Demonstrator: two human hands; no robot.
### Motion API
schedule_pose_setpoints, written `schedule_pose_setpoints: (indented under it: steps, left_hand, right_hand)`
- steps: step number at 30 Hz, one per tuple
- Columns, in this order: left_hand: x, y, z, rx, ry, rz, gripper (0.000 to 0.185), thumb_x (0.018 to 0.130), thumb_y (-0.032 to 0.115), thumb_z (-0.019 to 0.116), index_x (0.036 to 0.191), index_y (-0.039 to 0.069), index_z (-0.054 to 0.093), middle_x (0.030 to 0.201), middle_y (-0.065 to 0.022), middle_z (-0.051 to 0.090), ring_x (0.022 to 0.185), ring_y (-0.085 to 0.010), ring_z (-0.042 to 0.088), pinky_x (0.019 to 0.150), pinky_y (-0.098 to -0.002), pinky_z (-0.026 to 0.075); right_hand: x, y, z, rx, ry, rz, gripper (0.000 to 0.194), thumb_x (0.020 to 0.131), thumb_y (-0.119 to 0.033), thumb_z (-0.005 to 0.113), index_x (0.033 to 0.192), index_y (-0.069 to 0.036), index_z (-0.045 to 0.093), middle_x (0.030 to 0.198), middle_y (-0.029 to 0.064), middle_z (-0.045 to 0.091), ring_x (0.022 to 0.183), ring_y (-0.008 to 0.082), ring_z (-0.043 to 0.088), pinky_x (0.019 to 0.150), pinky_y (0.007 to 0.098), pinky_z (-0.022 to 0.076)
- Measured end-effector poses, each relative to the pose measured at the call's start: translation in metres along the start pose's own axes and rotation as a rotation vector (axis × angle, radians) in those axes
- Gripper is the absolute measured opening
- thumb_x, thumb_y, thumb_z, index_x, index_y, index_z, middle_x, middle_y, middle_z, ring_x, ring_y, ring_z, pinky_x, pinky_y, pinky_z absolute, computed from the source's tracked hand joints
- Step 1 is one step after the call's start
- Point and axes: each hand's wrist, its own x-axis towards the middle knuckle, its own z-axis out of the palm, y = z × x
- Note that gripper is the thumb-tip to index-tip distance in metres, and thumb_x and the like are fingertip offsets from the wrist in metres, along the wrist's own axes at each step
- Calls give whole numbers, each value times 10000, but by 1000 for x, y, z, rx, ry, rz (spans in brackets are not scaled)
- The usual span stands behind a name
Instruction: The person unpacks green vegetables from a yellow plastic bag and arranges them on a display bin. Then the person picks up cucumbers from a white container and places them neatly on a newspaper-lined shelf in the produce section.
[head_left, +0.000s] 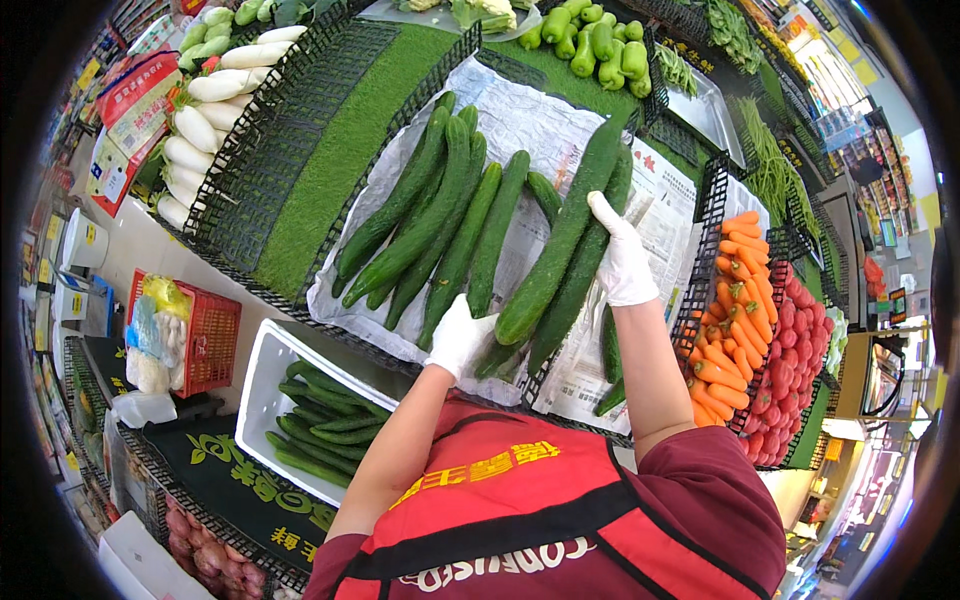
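Observation:
My white-gloved right hand (624, 255) grips two long green cucumbers side by side, its thumb over the darker cucumber (574, 289). The thicker cucumber (566, 232) lies to its left, slanting down towards my other hand. My left hand (463, 337), also gloved, has the lower end of another cucumber (501, 225) between thumb and forefinger; its other fingers are hidden. Left of that, several cucumbers (420, 217) lie in a slanted row on newspaper (525, 112). More cucumbers (613, 345) show partly behind my right forearm.
A white foam box (259, 390) of cucumbers stands below at left. Black crate walls (379, 161) divide the display. White radishes (199, 127) lie at left, green bottle gourds (600, 49) at the back, carrots (739, 315) and tomatoes (787, 360) at right. A red basket (214, 337) stands on the floor.

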Motion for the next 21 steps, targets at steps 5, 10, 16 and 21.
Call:
schedule_pose_setpoints:
  steps: [5,10,16,21]
  left_hand:
    - [-10,8,-30,137,223,246,395,996,342,573,1224,21,600,1278,-181,600,1149,-317,593,977,-389,467]
    - [-13,47,-32,-379,-160,184,600,899,342,725,1341,-5,516,1233,-154,629,1164,-221,587,1023,-347,443]
    - [-26,63,-30,-567,69,237,527,848,236,795,1257,13,549,1055,-61,649,977,-147,597,875,-291,492]
    - [-56,70,-36,-930,222,431,348,893,60,711,1192,55,534,979,-39,648,921,-155,629,899,-332,504]
  right_hand:
    - [21,21,9,-3,-27,22,379,887,-179,742,1220,-36,634,1097,80,690,940,214,664,814,386,563]
    - [27,47,27,-18,-32,124,373,900,-144,720,1243,-38,616,1111,85,686,938,220,672,810,394,566]
    - [16,41,51,-160,-131,146,290,952,-202,667,1193,-49,618,1037,100,698,847,182,666,719,334,551]
    - [16,-16,58,-387,-226,-65,261,948,-250,669,1052,-11,661,851,101,703,693,151,644,644,285,517]
